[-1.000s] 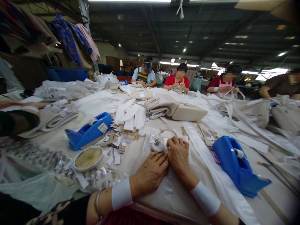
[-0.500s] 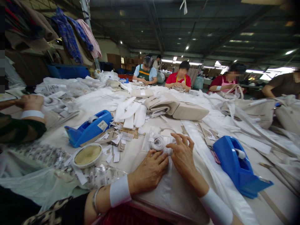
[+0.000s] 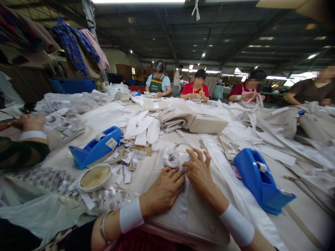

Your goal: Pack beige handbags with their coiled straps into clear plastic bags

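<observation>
A beige bag [image 3: 193, 223] lies flat in front of me, partly covered by thin white wrapping. On its upper part rests a small clear packet with a coiled pale cord [image 3: 172, 159] inside. My left hand [image 3: 163, 188] lies flat over the wrapping, fingers stretched out just below the coil. To the right of the coil, my right hand [image 3: 201, 172] has its fingers spread and bent, the tips touching the wrapping. Neither hand grips anything I can see. A thin loop [image 3: 184, 144] shows at the bag's top edge.
Blue tape dispensers stand left [image 3: 96, 146] and right [image 3: 261, 179]. A round dish [image 3: 95, 177] sits near loose tags [image 3: 128, 158]. Beyond lies a folded beige bag [image 3: 206, 122]. Scissors [image 3: 293, 178] lie at the right. A co-worker's hand [image 3: 31, 123] is at far left; several people sit opposite.
The view has shifted slightly, so the scene sits a little further left. Both my hands keep nearly the same place on the bag, beside the coiled cord.
</observation>
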The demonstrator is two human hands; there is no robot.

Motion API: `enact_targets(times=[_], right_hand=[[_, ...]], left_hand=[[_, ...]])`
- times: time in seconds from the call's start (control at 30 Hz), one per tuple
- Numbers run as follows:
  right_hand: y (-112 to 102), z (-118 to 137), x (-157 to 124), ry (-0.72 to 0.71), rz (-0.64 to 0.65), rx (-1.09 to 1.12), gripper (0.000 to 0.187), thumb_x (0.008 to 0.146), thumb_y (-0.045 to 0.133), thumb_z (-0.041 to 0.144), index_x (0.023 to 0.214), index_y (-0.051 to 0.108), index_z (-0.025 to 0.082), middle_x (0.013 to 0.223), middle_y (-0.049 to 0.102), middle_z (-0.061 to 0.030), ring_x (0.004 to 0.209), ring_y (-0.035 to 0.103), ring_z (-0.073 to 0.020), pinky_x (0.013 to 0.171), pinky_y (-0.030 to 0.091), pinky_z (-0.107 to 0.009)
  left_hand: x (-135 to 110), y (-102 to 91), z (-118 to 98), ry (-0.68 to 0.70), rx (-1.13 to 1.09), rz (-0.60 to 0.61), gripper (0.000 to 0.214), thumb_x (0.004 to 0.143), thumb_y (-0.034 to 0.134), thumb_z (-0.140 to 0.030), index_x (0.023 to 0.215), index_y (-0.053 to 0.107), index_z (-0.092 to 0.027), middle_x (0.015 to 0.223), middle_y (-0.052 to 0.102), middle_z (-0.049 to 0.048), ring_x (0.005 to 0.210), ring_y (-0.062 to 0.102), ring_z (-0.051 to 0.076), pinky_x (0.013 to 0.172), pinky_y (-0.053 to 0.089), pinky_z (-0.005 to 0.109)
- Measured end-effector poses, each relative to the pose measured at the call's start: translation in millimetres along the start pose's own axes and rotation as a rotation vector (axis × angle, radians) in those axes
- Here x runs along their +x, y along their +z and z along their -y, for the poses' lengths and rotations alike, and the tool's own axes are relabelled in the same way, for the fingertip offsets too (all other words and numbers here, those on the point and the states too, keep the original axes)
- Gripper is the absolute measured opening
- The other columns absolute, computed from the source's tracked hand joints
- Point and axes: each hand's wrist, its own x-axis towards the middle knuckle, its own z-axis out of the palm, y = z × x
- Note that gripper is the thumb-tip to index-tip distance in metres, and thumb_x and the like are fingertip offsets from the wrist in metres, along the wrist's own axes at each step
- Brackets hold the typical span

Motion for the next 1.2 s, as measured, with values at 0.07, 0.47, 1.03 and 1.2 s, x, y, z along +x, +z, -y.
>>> enact_targets(times=[0.07,0.47,1.03,1.2], right_hand=[[1,3,-3,-0.049,-0.026,-0.092,0.026,0.088,0.052,0.013,0.091,0.077,0.023,0.146,0.05,-0.0092,0.142,0.031,-0.0347,0.117,0.01,-0.054],[-53,-129,-27,0.468,-0.472,0.357,0.04,0.085,0.043,0.031,0.114,0.068,0.022,0.125,0.064,-0.0078,0.118,0.054,-0.0249,0.104,0.04,-0.041],[-60,-240,-110,1.062,-0.025,0.826,0.054,0.057,0.07,0.046,0.102,0.071,0.017,0.077,0.073,-0.0068,0.071,0.062,-0.0191,0.06,0.036,-0.028],[-64,-235,-103,0.993,-0.251,0.892,0.047,0.053,0.07,0.046,0.09,0.07,0.017,0.067,0.065,-0.0015,0.057,0.052,-0.0136,0.057,0.035,-0.028]], left_hand=[[0,0.3,0,0.001,-0.002,0.0,0.046,0.099,0.043,-0.025,0.144,0.038,-0.017,0.153,0.042,0.0085,0.139,0.038,0.029,0.114,0.028,0.049],[-1,-1.1,1,-0.017,-0.024,0.023,0.045,0.098,0.045,-0.025,0.143,0.041,-0.019,0.151,0.045,0.0069,0.139,0.039,0.028,0.114,0.029,0.049],[2,16.2,14,0.108,0.107,-0.182,0.045,0.094,0.045,-0.017,0.139,0.048,-0.019,0.144,0.054,0.0067,0.132,0.047,0.025,0.106,0.033,0.041],[3,16.0,15,0.131,0.128,-0.202,0.048,0.093,0.046,-0.018,0.141,0.046,-0.019,0.143,0.055,0.0075,0.131,0.049,0.025,0.105,0.035,0.041]])
